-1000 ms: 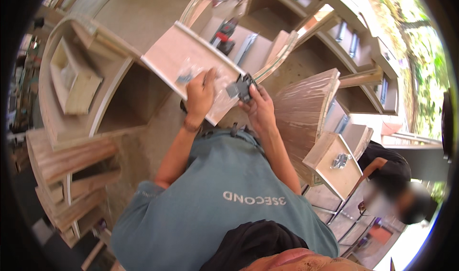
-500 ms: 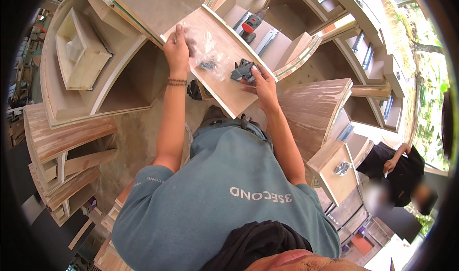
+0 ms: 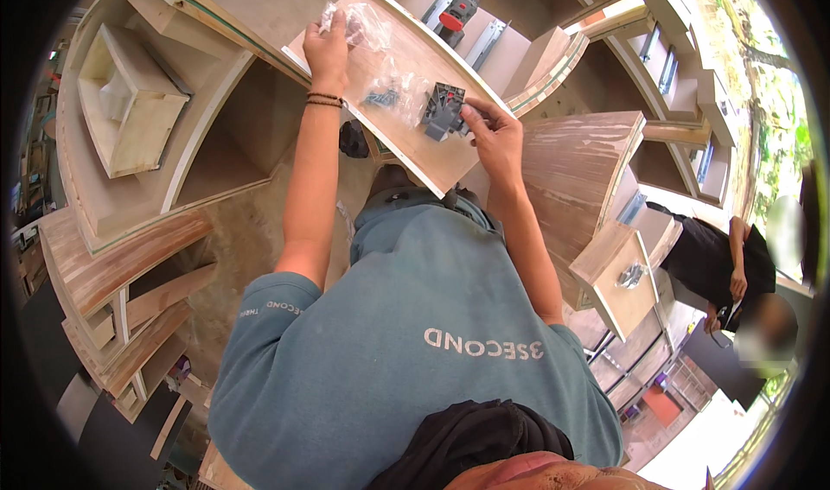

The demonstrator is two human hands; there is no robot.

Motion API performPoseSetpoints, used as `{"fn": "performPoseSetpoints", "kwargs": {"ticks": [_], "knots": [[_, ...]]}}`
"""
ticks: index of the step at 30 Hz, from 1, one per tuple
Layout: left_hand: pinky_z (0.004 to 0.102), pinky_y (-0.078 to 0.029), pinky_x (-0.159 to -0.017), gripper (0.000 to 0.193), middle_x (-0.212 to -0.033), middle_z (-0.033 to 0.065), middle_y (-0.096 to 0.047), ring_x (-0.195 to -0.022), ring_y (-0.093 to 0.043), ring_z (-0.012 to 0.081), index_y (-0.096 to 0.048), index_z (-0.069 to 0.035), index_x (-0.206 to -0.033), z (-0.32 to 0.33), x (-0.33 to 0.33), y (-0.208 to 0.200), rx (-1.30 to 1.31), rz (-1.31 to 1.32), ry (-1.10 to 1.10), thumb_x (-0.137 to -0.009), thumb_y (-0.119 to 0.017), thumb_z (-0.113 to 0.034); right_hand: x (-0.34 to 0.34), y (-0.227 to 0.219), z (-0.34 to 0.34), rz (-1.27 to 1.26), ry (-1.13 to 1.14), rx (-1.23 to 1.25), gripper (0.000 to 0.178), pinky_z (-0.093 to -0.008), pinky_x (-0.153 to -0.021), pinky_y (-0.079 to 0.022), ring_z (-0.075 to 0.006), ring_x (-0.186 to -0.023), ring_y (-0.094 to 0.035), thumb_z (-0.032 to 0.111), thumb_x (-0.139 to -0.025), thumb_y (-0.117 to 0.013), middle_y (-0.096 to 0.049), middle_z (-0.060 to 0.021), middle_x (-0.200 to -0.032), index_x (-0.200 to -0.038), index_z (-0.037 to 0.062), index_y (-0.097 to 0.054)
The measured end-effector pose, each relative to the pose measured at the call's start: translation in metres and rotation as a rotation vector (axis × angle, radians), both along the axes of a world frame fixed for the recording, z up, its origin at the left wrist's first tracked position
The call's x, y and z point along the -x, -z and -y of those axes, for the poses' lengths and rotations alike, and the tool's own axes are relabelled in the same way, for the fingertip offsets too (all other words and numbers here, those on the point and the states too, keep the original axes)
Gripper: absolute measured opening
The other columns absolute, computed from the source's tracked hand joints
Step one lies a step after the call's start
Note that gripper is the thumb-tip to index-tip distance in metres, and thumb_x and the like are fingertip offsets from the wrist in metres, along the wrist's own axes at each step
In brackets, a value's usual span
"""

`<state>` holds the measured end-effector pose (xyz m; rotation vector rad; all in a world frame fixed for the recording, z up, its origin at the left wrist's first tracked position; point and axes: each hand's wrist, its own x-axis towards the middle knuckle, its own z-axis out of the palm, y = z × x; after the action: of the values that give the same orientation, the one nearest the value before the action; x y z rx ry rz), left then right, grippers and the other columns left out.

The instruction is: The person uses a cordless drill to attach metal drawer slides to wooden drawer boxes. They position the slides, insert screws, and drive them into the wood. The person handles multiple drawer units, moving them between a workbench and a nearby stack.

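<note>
My left hand [image 3: 327,54], closed, pinches the crumpled end of a clear plastic bag [image 3: 367,28]. Lower folds of the bag trail across a shallow wooden panel [image 3: 432,157] with white raised edges. Small dark hardware pieces [image 3: 380,98] lie by or inside the plastic; which of the two, I cannot tell. Over the panel's right part, my right hand [image 3: 497,140] grips several dark grey plastic brackets [image 3: 445,114] between thumb and fingers.
A cordless drill [image 3: 458,10] rests beyond the panel, beside metal drawer slides [image 3: 487,42]. Curved wooden cabinets [image 3: 156,222] stand on both sides. Right, a drawer [image 3: 612,270] carries a small bag of hardware [image 3: 632,274]. A co-worker in black [image 3: 722,252] is farther right.
My left hand has lifted the plastic bag's end a little farther up. The grey brackets have turned in my right hand, showing another side. The co-worker's arms have shifted.
</note>
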<state>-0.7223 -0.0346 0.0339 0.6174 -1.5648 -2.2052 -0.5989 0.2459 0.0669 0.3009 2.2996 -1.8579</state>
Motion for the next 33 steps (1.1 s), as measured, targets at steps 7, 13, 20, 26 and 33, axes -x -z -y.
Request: {"fn": "performPoseSetpoints", "kwargs": {"ticks": [7,13,20,26,33], "knots": [[0.0228,-0.051,-0.056,0.023,-0.105,0.0066,-0.074,-0.080,-0.067,0.0099,-0.068,-0.006,-0.121,0.035,-0.090,-0.053,0.200,0.106,-0.060,-0.098,-0.062,-0.009,-0.025,-0.020,-0.026,0.098,-0.017,0.102,0.037,-0.0248,-0.061,-0.053,-0.0095,-0.075,-0.064,0.014,-0.098,-0.072,-0.069,-0.0048,-0.091,-0.132,0.0006,-0.068],[0.0370,-0.053,-0.088,0.030,-0.102,0.0097,-0.073,-0.094,-0.067,0.0243,-0.072,-0.006,-0.119,0.053,-0.194,-0.043,1.260,0.078,0.154,-0.089,-0.069,-0.007,-0.049,-0.019,-0.027,0.169,0.035,0.324,0.043,-0.0264,-0.065,-0.056,-0.0139,-0.082,-0.070,0.011,-0.098,-0.070,-0.070,-0.0061,-0.093,-0.139,0.0026,-0.061],[0.0386,-0.055,-0.082,0.025,-0.095,0.0101,-0.071,-0.088,-0.068,0.0264,-0.074,-0.008,-0.113,-0.016,-0.198,-0.076,0.853,-0.114,0.440,-0.089,-0.071,-0.010,-0.044,-0.004,-0.034,0.056,0.221,-0.050,0.038,-0.0292,-0.067,-0.057,-0.0129,-0.081,-0.069,0.013,-0.092,-0.077,-0.073,-0.0078,-0.095,-0.127,0.0002,-0.069],[0.0380,-0.057,-0.078,0.034,-0.105,0.0104,-0.071,-0.088,-0.070,0.0272,-0.070,-0.006,-0.123,-0.097,-0.173,-0.064,1.051,-0.208,0.717,-0.091,-0.073,-0.016,-0.023,-0.005,-0.026,0.007,0.254,0.018,0.036,-0.0289,-0.071,-0.057,-0.0126,-0.080,-0.070,0.011,-0.090,-0.078,-0.074,-0.0086,-0.093,-0.123,-0.0020,-0.070],[0.0427,-0.058,-0.081,0.052,-0.125,0.0106,-0.063,-0.101,-0.069,0.0324,-0.063,-0.006,-0.134,-0.165,-0.165,-0.031,1.417,-0.012,0.569,-0.089,-0.077,-0.030,-0.023,0.013,-0.059,-0.094,0.211,-0.234,0.027,-0.0304,-0.074,-0.057,-0.0149,-0.077,-0.070,0.013,-0.089,-0.077,-0.074,-0.0112,-0.092,-0.112,-0.0007,-0.073]]}}
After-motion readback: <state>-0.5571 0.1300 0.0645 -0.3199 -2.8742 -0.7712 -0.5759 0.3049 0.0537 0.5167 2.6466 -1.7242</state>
